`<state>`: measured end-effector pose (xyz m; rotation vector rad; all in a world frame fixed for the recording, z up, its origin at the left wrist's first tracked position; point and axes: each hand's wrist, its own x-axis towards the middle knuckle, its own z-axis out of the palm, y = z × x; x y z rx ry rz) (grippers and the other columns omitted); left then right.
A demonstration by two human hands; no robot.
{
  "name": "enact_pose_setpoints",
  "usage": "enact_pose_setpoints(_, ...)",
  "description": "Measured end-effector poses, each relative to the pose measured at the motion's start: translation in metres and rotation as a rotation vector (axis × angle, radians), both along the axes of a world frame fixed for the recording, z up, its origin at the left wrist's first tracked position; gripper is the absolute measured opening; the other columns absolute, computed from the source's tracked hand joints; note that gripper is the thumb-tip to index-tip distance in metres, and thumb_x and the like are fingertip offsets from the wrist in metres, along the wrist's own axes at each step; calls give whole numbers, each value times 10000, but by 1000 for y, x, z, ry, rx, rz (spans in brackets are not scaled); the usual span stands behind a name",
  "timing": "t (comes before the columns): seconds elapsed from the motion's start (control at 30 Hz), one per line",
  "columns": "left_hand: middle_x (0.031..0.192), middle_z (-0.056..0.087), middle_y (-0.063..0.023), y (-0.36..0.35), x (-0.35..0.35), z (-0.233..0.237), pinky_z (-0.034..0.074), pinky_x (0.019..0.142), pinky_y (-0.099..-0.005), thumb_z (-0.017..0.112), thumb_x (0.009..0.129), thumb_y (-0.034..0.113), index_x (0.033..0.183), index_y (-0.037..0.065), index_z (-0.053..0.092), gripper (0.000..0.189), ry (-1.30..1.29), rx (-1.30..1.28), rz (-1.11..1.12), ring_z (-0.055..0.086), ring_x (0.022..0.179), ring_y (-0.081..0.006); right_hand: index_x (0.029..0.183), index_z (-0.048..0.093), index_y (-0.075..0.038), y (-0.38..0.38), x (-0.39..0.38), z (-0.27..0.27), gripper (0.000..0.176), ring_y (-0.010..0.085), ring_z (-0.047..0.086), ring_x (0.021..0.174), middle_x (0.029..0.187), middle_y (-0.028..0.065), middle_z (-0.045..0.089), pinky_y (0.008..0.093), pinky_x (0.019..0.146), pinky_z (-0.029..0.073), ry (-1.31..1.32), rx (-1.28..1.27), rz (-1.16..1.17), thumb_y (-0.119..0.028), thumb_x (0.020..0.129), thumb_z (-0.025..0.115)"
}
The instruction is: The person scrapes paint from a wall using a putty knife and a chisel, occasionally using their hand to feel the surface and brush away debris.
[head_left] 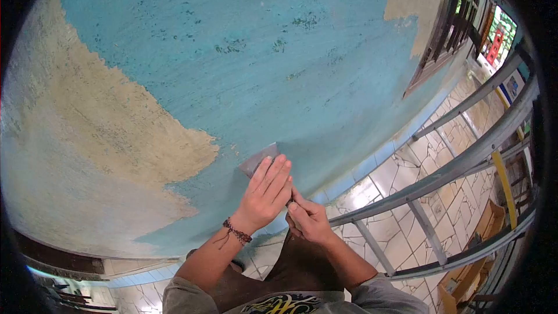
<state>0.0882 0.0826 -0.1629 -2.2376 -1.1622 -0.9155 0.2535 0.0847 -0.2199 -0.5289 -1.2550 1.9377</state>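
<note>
A scraper (pixel 254 160) with a wide grey metal blade lies against the blue painted wall (pixel 261 81), near the ragged edge of a bare beige patch (pixel 133 122). My left hand (pixel 268 193), with a braided bracelet at the wrist, presses on the scraper from above; its fingers are held together and stretched along the tool toward the blade. My right hand (pixel 308 218) is closed round the dark handle, just below and to the right of my left hand. Most of the handle is hidden by both hands.
A metal ladder (pixel 430 189) leans across the right side, over the stone-patterned tile floor (pixel 401 238). Farther right lies an open cardboard box (pixel 488 227). A barred window (pixel 444 40) is at the upper right. Light blue tiles (pixel 363 168) run along the wall's base.
</note>
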Motion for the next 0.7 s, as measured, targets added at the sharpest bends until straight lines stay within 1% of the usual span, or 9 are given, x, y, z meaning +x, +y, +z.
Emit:
enact_pose_setpoints(0.07, 1260, 598, -220, 4, 3, 8, 418, 1040, -549, 591, 775, -40, 953, -68, 614, 181, -2, 17, -6, 546, 1230, -395, 1507, 257, -7, -1, -1, 5, 543, 66, 427, 536, 705, -2, 478, 217, 424, 340, 9, 21, -5, -182, 1031, 451)
enact_pose_setpoints(0.17, 1254, 602, -217, 5, 5, 11, 419, 1040, -548, 582, 785, -43, 940, -65, 620, 161, -14, 10, -2, 548, 1228, -394, 1507, 261, -9, 4, 3, -3, 538, 66, 422, 536, 723, -3, 483, 215, 432, 342, -27, 111, -14, -177, 1032, 449)
enact_pose_setpoints(0.27, 1253, 603, -219, 8, 4, -5, 417, 1043, -544, 575, 794, -51, 949, -63, 620, 162, -14, -9, 3, 548, 1230, -391, 1502, 270, -3, 2, 2, -11, 528, 66, 413, 532, 720, -1, 477, 216, 436, 336, -66, 74, -28, -165, 1031, 447)
enact_pose_setpoints(0.37, 1256, 601, -221, 9, 9, -6, 411, 1046, -544, 566, 805, -57, 970, -59, 620, 173, -35, 6, 9, 547, 1233, -387, 1442, 392, 22, 4, 12, 5, 466, 35, 423, 531, 640, -45, 490, 194, 484, 352, -30, -26, -11, -159, 1024, 491)
enact_pose_setpoints(0.5, 1257, 601, -224, 6, 11, -17, 401, 1048, -559, 561, 818, -47, 980, -51, 620, 173, -37, -32, 28, 549, 1232, -383, 1450, 366, 31, 7, 11, -13, 479, 48, 413, 520, 644, -32, 478, 208, 470, 351, -7, 68, -14, -155, 1024, 481)
enact_pose_setpoints(0.57, 1252, 606, -221, 11, 8, -8, 396, 1050, -561, 563, 831, -32, 979, -48, 620, 159, -20, 4, 43, 555, 1225, -383, 1484, 291, 30, 19, 5, -15, 514, 71, 389, 493, 653, -11, 453, 230, 442, 336, -30, 141, -1, -152, 1030, 450)
enact_pose_setpoints(0.6, 1249, 609, -219, 15, 5, -2, 395, 1053, -560, 565, 840, -21, 978, -46, 620, 150, -7, 44, 49, 560, 1219, -383, 1482, 294, 33, 23, 6, -12, 513, 70, 392, 496, 650, -12, 452, 229, 444, 337, -26, 204, -12, -154, 1030, 450)
enact_pose_setpoints(0.67, 1244, 615, -213, 21, 5, 15, 392, 1056, -556, 576, 853, -4, 977, -41, 619, 136, 4, 69, 46, 567, 1210, -383, 1478, 299, 39, 27, 3, 31, 512, 69, 397, 500, 646, -13, 451, 226, 447, 339, -24, 295, -41, -157, 1030, 450)
enact_pose_setpoints(0.7, 1241, 618, -210, 22, 5, 28, 391, 1056, -554, 585, 856, 3, 977, -38, 619, 132, 6, 66, 48, 571, 1206, -384, 1478, 301, 36, 25, 5, 26, 511, 69, 401, 502, 647, -13, 454, 224, 449, 341, -33, 245, -27, -156, 1029, 452)
